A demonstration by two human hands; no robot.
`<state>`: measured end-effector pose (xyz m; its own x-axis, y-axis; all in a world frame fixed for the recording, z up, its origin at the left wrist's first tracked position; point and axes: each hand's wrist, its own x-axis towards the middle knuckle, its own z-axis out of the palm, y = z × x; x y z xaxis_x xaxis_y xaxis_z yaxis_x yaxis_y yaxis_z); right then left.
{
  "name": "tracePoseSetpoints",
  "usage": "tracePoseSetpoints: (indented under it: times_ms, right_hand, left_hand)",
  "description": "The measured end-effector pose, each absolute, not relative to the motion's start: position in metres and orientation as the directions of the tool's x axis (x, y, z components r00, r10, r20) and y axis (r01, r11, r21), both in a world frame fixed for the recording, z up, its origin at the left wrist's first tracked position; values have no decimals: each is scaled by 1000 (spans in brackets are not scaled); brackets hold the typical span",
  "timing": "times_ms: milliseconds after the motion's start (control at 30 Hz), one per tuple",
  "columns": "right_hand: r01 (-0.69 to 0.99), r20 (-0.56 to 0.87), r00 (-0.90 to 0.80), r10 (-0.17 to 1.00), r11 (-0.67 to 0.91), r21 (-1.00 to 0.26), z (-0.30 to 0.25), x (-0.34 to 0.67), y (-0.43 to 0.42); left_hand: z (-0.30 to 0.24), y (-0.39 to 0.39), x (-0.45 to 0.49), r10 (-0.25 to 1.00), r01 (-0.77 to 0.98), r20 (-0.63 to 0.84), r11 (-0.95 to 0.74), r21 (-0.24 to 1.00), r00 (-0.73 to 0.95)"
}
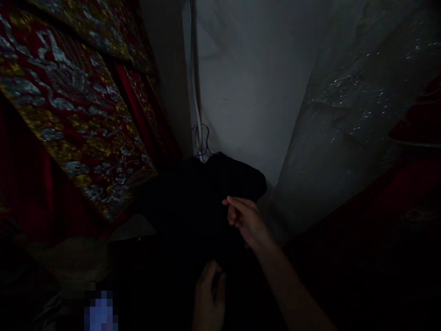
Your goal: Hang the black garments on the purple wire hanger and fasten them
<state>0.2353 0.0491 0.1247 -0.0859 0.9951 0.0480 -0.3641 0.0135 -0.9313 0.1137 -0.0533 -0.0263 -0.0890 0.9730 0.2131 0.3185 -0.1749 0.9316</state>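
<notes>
The dark garment (198, 197) is hanging near the centre, with the purple hanger (208, 138) showing at its 12 o'clock, close against a pale cord (195, 82). The right hand (245, 221) is standing at the garment's 4 o'clock, its fingers curling in; whether they are pinching cloth, I cannot tell. The left hand (210, 292) is reaching in from 6 o'clock with bent fingers, and darkness is hiding any grip there too. A sharp downward pull could be dragging a shoulder off the hanger or unseating its hook, since the support is looking slight. Poor light could be causing a missed fold. Towards 10 o'clock, the red embroidered cloth (79, 96) is hanging near enough to be snagging a sleeve.
</notes>
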Motion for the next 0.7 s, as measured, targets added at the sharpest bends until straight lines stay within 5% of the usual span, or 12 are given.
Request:
tracePoseSetpoints:
  times_ms: [133,267,400,533,700]
  right_hand:
    - [-404,150,-43,988,120,-907,144,222,66]
    - [-269,264,-19,964,249,-930,137,208,54]
    - [-116,402,-36,915,396,-911,137,204,44]
    - [-77,469,-65,881,464,-882,154,206,48]
    - [-66,553,-73,830,549,-833,167,206,69]
  left_hand:
    - [-27,-48,106,978,350,194,-157,923,-73]
    - [-1,-41,91,984,389,177,-176,904,36]
    - [62,-23,72,924,375,383,-353,857,-6]
    - [134,12,57,713,484,701,-619,619,15]
    - [172,52,60,561,636,817,-681,363,134]
